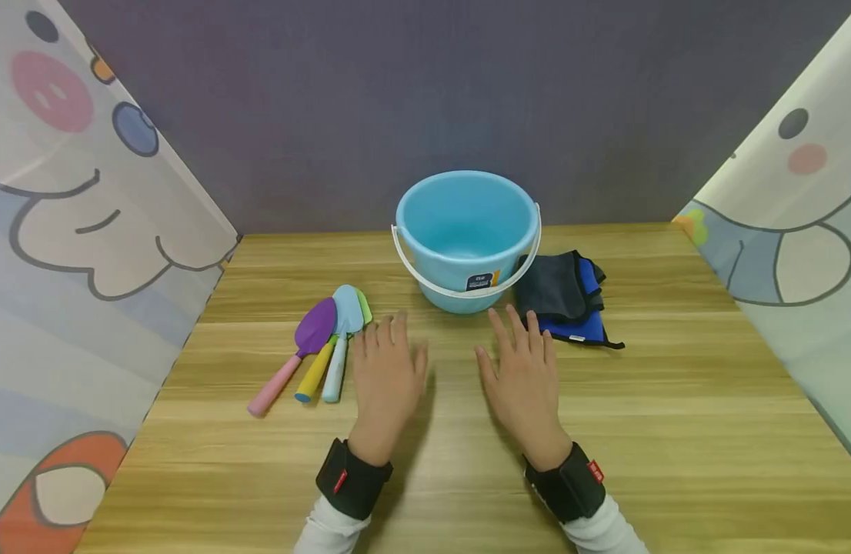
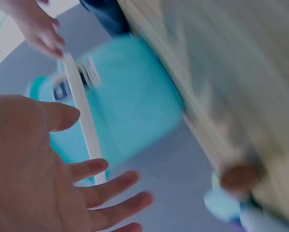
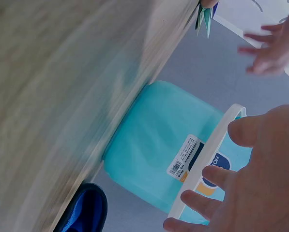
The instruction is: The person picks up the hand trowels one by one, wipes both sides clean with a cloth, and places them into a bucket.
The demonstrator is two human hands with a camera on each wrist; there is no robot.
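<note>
A light blue plastic bucket [image 1: 467, 223] stands upright on the table, its white handle [image 3: 202, 159] hanging down across the front. My left hand [image 1: 386, 377], fingers straight and slightly spread, is in front of the bucket to the left, just right of the toy shovels. Those shovels lie in a fan: one has a purple blade [image 1: 317, 325] and pink handle, one is light blue [image 1: 337, 362], one has a yellow handle [image 1: 316, 372]. My right hand [image 1: 525, 385] spreads its fingers below the bucket's right side, holding nothing. Near its fingertips lies folded dark grey and blue fabric [image 1: 553, 288] with black edging.
The wooden table [image 1: 675, 385] meets a dark grey panel [image 1: 328, 115] behind the bucket. Cartoon-printed panels [image 1: 86, 231] border it on the left and right. Each wrist wears a black band [image 1: 354, 477].
</note>
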